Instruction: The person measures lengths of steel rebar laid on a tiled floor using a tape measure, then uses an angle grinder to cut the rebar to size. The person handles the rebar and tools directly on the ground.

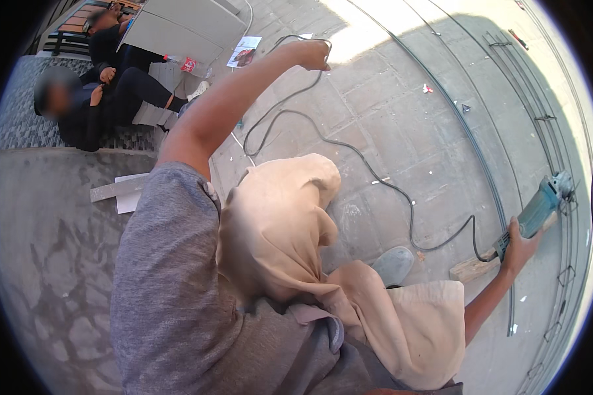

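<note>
My right hand [522, 250] is wrapped around the rear body of a teal angle grinder [539, 209] at the right. The head of the grinder lies over thin steel rebar with bent stirrups [564, 275]; I cannot tell whether its disc touches the metal. A dark power cable [349, 146] runs from the tool's back end, winding over the paving toward the far side. Out ahead, at the end of my stretched left arm, my left hand [313, 55] is closed on a loop of that cable. Its fingertips are partly hidden.
Long steel bars [456, 108] lie along the right of the paved floor. A wood block [471, 267] sits below the grinder. Two people [89, 108] sit at the far left beside a pale grey cabinet [178, 29]. A flat strip [118, 189] rests on white paper.
</note>
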The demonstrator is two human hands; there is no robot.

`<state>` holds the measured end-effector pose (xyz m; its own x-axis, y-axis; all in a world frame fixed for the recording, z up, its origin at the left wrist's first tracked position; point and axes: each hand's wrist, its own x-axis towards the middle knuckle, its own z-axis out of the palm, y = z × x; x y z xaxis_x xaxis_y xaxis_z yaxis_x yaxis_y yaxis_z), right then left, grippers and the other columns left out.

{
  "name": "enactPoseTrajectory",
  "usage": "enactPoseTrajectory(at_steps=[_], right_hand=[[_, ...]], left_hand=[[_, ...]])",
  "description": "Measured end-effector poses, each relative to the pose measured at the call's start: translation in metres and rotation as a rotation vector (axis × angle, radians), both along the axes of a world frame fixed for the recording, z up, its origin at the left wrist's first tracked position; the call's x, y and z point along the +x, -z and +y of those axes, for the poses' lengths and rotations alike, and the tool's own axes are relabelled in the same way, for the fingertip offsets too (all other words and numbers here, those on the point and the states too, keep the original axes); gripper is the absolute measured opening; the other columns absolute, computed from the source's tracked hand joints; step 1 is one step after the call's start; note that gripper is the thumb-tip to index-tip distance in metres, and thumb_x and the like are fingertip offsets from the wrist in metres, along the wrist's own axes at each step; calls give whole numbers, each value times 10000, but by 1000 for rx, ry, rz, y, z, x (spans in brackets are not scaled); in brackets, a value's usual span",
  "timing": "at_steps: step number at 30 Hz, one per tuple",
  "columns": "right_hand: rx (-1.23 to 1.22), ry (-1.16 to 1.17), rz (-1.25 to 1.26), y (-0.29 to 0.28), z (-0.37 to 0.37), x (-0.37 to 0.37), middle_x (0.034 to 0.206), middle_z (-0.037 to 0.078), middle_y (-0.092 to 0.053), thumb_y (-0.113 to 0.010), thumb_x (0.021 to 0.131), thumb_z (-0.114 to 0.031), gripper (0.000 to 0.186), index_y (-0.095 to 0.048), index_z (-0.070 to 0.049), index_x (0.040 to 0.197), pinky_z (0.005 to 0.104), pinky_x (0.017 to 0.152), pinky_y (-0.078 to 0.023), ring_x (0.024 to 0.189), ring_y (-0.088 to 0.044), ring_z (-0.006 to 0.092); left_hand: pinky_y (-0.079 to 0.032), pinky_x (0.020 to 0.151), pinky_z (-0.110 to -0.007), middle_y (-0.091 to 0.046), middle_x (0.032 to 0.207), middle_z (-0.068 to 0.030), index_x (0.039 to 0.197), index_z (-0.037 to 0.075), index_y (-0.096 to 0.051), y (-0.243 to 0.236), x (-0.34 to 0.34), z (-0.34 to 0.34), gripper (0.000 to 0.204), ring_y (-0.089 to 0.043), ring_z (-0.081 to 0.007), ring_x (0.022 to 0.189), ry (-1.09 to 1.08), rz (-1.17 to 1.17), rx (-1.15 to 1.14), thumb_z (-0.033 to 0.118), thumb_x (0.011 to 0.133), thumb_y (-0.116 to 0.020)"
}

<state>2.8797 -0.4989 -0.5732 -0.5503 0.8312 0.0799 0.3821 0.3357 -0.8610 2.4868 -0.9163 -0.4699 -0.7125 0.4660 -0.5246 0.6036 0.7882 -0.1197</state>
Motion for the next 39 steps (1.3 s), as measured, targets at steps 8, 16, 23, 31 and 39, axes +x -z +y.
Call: enactPoseTrajectory(at_steps=[8, 16, 23, 31, 39], right_hand=[[200, -306, -399, 103, -71, 42, 1352, 244, -468, -751, 703, -137, 805, -363, 39, 1386, 399, 1052, -347, 1253, -453, 376], [167, -396, -655, 95, -100, -7, 1315, 252, -512, -733, 698, -108, 838, -322, -49, 1425, 428, 1008, -389, 1212, -498, 417], [204, -465, -693, 90, -120, -37, 1314, 262, -507, -727, 683, -97, 843, -324, -39, 1422, 424, 1010, -386, 1204, -500, 422], [115, -433, -613, 98, -144, -66, 1307, 265, -505, -721, 677, -73, 829, -344, -13, 1412, 390, 1034, -360, 1210, -495, 389], [133, -425, -573, 102, -151, -66, 1327, 246, -496, -719, 678, -63, 819, -351, 0, 1407, 388, 1050, -342, 1226, -484, 364]], left_hand=[[-497, 910, -455, -617, 1165, -232, 1102, 13, -615, 199, 5, -187, 374, -591, -376, 1108, -725, 97, 134, 296, 857, -618], [-484, 909, -469, -618, 1149, -245, 1102, 8, -628, 226, -42, -338, 438, -592, -380, 1093, -1063, 445, 314, 337, 813, -653], [-509, 860, -459, -659, 1072, -204, 1032, 33, -664, 216, -17, -366, 389, -627, -360, 1033, -963, 268, 168, 318, 768, -672], [-538, 772, -403, -678, 951, -197, 991, 4, -660, 213, -29, -369, 350, -675, -312, 862, -880, 64, 234, 273, 770, -691], [-500, 582, -257, -696, 779, -109, 904, -32, -653, 154, -125, -368, 202, -653, -128, 677, -1190, 44, 948, 160, 849, -684]])
